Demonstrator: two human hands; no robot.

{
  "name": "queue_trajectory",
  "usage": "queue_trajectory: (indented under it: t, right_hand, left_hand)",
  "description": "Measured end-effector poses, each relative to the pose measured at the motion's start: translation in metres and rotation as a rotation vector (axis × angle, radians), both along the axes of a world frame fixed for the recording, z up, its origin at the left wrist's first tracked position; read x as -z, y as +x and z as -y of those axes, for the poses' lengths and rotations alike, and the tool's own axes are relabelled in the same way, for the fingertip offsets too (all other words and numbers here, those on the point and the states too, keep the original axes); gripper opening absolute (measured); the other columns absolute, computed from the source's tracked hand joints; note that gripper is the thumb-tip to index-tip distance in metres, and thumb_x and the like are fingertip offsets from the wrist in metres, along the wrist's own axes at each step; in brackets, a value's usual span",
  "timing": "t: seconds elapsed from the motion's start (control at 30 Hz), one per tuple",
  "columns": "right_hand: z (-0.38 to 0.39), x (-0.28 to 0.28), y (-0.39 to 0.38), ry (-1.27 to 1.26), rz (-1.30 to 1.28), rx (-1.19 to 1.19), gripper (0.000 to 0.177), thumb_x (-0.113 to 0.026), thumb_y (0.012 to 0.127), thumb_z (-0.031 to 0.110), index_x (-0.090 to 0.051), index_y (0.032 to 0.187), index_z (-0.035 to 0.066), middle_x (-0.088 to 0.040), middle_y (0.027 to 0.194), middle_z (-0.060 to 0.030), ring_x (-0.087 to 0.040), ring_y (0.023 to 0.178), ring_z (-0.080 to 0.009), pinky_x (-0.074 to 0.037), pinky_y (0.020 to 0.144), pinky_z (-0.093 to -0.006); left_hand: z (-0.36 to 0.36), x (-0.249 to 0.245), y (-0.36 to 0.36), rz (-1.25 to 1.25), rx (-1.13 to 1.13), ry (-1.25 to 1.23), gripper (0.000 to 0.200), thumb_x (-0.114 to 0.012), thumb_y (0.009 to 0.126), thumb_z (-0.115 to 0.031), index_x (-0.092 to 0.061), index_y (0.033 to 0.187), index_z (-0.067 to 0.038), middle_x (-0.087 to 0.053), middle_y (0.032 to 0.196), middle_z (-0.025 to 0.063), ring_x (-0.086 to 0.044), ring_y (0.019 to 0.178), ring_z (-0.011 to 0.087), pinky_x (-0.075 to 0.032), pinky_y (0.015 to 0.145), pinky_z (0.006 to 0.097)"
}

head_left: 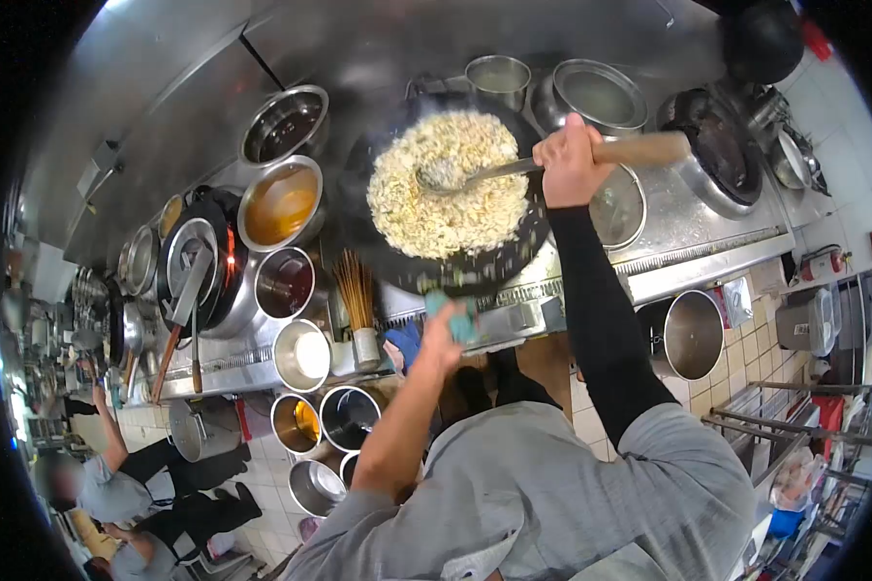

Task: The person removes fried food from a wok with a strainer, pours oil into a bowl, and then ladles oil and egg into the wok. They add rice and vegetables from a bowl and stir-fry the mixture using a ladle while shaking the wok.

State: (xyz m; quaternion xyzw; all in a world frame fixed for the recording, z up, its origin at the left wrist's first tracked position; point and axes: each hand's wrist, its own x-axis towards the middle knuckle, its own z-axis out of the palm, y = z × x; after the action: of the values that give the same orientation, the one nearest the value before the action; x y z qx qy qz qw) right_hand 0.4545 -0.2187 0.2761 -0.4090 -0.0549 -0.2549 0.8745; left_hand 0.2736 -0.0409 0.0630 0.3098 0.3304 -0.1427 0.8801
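Observation:
A large black wok [378,266] full of what looks like fried rice [455,218] with green bits sits on the stove in front of me. Grains near its lower edge are smeared by motion. My right hand [574,163] is wrapped round the handle of a ladle [504,172], whose wooden end sticks out to the right. The ladle's bowl rests in the rice. At the wok's near rim, my left hand [441,341] is closed on a teal cloth [458,320]. Blur hides whether a wok handle lies under that cloth.
Left of the wok stand bowls of dark liquid [283,126] and amber liquid [281,208], plus a bamboo brush [355,295]. A strainer [618,208] and a lidded pot [601,97] are at the right. Another wok [203,257] and co-workers [126,489] are farther left.

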Motion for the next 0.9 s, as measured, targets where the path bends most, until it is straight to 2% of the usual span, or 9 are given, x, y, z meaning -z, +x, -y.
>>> queue_trajectory:
  t: [0.1,0.2,0.27,0.37,0.5,0.6,0.67,0.77,0.9]
  right_hand:
    - [0.003,0.0,-0.049,-0.001,0.209,-0.036,0.032,-0.051,0.1,0.013,-0.04,0.07,0.009,-0.039,0.055,-0.0003,-0.038,0.048,-0.0107,-0.035,0.048,-0.0298]
    - [-0.001,-0.006,-0.098,-0.15,0.223,-0.095,0.036,-0.047,0.101,0.014,-0.036,0.067,0.01,-0.032,0.054,0.0018,-0.032,0.045,-0.01,-0.029,0.045,-0.029]
    - [-0.022,-0.003,-0.107,-0.225,0.101,-0.065,0.036,-0.051,0.1,0.013,-0.036,0.067,0.01,-0.033,0.055,0.0025,-0.032,0.046,-0.0081,-0.028,0.045,-0.0278]
    - [-0.055,0.035,-0.046,-0.353,0.041,0.029,0.037,-0.055,0.099,0.015,-0.037,0.067,0.01,-0.039,0.056,0.0032,-0.034,0.049,-0.0059,-0.026,0.046,-0.026]
    - [-0.043,-0.01,-0.059,-0.556,0.078,0.18,0.036,-0.056,0.097,0.014,-0.038,0.067,0.007,-0.049,0.066,-0.0004,-0.045,0.061,-0.0064,-0.033,0.052,-0.0234]
    - [-0.019,-0.002,-0.089,-0.476,0.442,0.078,0.031,-0.049,0.097,0.005,-0.037,0.068,0.005,-0.047,0.061,-0.0075,-0.043,0.053,-0.0144,-0.034,0.047,-0.0305]
    - [-0.02,-0.01,-0.113,-0.361,0.347,-0.09,0.032,-0.05,0.097,0.004,-0.037,0.068,0.004,-0.047,0.059,-0.0061,-0.04,0.051,-0.0114,-0.031,0.047,-0.0289]
    - [-0.039,0.026,-0.091,-0.672,0.104,0.117,0.034,-0.054,0.098,0.011,-0.043,0.067,0.005,-0.048,0.059,-0.0029,-0.04,0.053,-0.0067,-0.03,0.048,-0.0256]
    - [-0.053,0.009,-0.052,-0.664,0.109,0.188,0.035,-0.056,0.097,0.011,-0.046,0.063,0.004,-0.051,0.06,-0.0008,-0.042,0.053,-0.0064,-0.032,0.049,-0.0249]
  left_hand:
    - [0.01,-0.036,-0.09,-0.088,0.064,0.004,0.015,-0.061,0.087,-0.014,-0.055,0.099,-0.009,-0.062,0.088,0.0103,-0.063,0.073,0.0252,-0.055,0.063,0.0426]
    - [-0.006,-0.095,-0.05,0.005,0.054,-0.191,0.014,-0.061,0.084,-0.013,-0.052,0.095,-0.01,-0.058,0.089,0.0084,-0.06,0.079,0.0238,-0.054,0.067,0.0421]
    - [-0.001,-0.119,0.021,-0.119,-0.041,-0.078,0.006,-0.054,0.091,-0.012,-0.05,0.089,-0.008,-0.053,0.083,0.0086,-0.056,0.075,0.0238,-0.056,0.068,0.0424]
    - [-0.002,-0.028,0.06,0.051,-0.032,-0.122,0.005,-0.058,0.085,-0.01,-0.054,0.086,-0.01,-0.058,0.079,0.0067,-0.059,0.068,0.023,-0.052,0.06,0.0398]
    - [0.008,0.002,-0.05,-0.058,-0.022,0.02,0.014,-0.062,0.083,-0.011,-0.053,0.094,-0.011,-0.059,0.085,0.0066,-0.062,0.075,0.0247,-0.054,0.064,0.0413]
    - [0.017,-0.097,-0.067,-0.081,-0.004,-0.041,0.006,-0.056,0.09,-0.015,-0.053,0.094,-0.011,-0.057,0.081,0.0051,-0.06,0.071,0.0236,-0.053,0.064,0.0418]
    - [0.006,-0.115,-0.013,-0.051,-0.062,-0.289,0.008,-0.052,0.095,-0.016,-0.052,0.098,-0.009,-0.06,0.087,0.0082,-0.062,0.077,0.0226,-0.056,0.065,0.0417]
    - [0.004,-0.056,0.057,0.02,0.026,-0.196,0.008,-0.056,0.092,-0.013,-0.051,0.092,-0.007,-0.057,0.083,0.0099,-0.06,0.072,0.0252,-0.057,0.068,0.0428]
    - [0.007,0.002,-0.007,-0.013,0.009,0.009,0.011,-0.059,0.087,-0.009,-0.053,0.096,-0.008,-0.058,0.09,0.0097,-0.06,0.078,0.0273,-0.056,0.069,0.0464]
